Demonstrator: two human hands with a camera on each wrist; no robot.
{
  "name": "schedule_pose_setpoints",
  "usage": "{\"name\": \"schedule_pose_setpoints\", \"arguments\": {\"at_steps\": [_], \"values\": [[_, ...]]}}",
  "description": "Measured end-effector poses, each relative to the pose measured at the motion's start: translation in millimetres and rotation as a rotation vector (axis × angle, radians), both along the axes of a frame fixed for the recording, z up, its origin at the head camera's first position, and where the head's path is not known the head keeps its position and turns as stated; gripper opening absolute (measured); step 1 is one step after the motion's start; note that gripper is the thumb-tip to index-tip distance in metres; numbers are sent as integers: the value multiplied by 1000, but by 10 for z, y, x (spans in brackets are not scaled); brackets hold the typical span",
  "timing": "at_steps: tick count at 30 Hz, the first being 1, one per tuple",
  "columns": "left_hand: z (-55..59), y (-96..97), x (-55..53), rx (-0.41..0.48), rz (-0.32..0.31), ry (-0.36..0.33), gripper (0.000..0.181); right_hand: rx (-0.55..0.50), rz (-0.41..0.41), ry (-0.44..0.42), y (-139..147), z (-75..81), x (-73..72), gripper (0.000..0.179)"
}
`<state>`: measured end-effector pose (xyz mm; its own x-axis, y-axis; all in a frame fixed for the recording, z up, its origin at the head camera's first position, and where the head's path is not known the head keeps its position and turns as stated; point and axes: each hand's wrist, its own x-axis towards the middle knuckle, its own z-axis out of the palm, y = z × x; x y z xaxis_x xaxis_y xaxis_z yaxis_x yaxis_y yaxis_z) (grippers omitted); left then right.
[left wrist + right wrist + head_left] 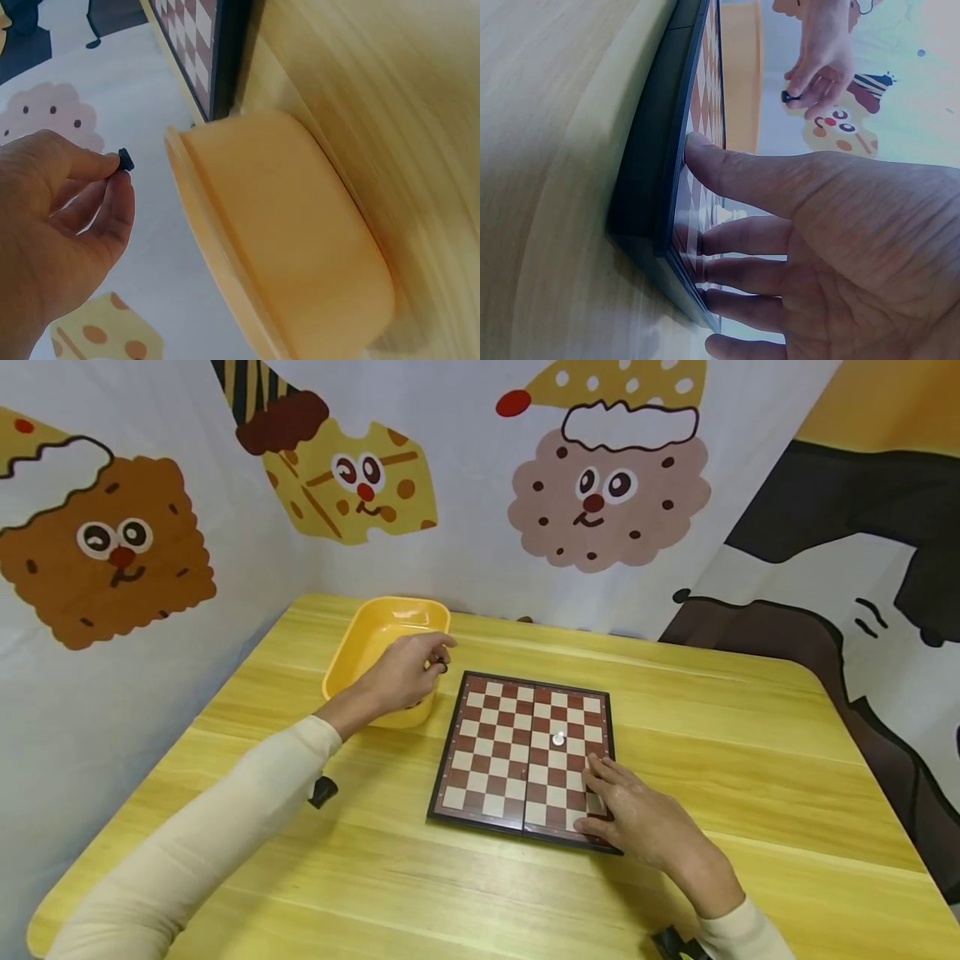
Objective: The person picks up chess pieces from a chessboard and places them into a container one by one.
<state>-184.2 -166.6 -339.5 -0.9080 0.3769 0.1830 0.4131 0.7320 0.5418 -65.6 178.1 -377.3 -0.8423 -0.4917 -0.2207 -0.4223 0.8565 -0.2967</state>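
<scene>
Between thumb and fingertips, my left hand (405, 670) pinches a small black chess piece (125, 160), held above the right side of a yellow plastic tub (405, 602). The kind of chess piece is too small to tell. To the right of the tub, a red-and-white chessboard (491, 749) lies unfolded on the table. One white chess piece (558, 740) stands on its right half. My right hand (647, 817) rests with fingertips and thumb on the board's lower right edge, its fingers extended. The tub's contents are mostly hidden behind my left hand and forearm.
The wooden table (750, 777) extends on all sides of the board. Behind it hangs a white cloth (465, 460) printed with cartoon biscuits and cheese. A black strap part (322, 792) shows beside my left forearm, another (675, 943) at my right wrist.
</scene>
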Motion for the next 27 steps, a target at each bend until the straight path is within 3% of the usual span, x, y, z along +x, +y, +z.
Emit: {"name": "schedule_pose_setpoints", "arguments": {"at_steps": [9, 16, 19, 27], "values": [[-72, -184, 45, -9, 27, 2, 39, -1, -1, -2, 10, -10, 7, 69], [-96, -233, 97, 16, 66, 22, 29, -7, 5, 10, 3, -1, -5, 68], [-90, -207, 89, 53, 71, 25, 26, -1, 12, 18, 5, 5, -9, 68], [-160, 59, 101, 42, -8, -17, 26, -10, 9, 16, 17, -16, 8, 68]]}}
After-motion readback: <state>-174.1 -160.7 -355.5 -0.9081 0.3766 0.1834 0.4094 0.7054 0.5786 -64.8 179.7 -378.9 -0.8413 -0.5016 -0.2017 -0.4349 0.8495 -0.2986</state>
